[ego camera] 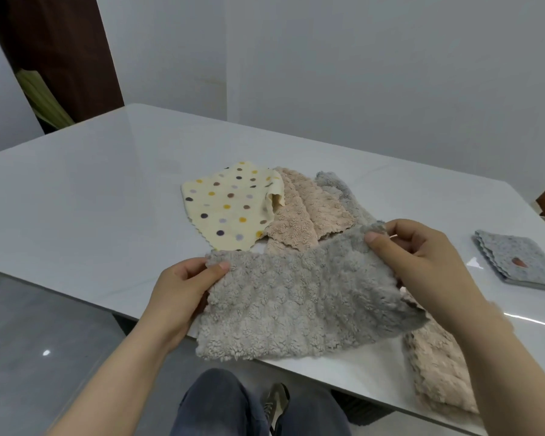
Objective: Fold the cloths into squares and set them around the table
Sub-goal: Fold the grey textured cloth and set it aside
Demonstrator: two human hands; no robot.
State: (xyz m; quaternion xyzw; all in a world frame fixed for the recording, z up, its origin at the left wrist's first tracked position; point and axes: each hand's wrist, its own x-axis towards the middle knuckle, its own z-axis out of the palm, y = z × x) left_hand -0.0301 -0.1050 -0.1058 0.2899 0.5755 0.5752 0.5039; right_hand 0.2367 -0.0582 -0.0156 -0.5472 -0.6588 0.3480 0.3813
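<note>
I hold a fluffy grey cloth (pixel 302 303) up over the near edge of the table. My left hand (pixel 183 291) pinches its upper left corner and my right hand (pixel 422 259) pinches its upper right corner. Behind it lie a cream polka-dot cloth (pixel 227 206), a beige fluffy cloth (pixel 302 209) and another grey fluffy cloth (pixel 340 190) in a loose pile. A folded grey square (pixel 523 262) sits at the right. A beige cloth (pixel 438 372) lies under my right forearm at the near right edge.
The glossy white table (pixel 92 190) stretches left and back to a pale wall. A dark doorway stands at the far left. Below the table edge I see my knee (pixel 221 404) in jeans and grey floor tiles.
</note>
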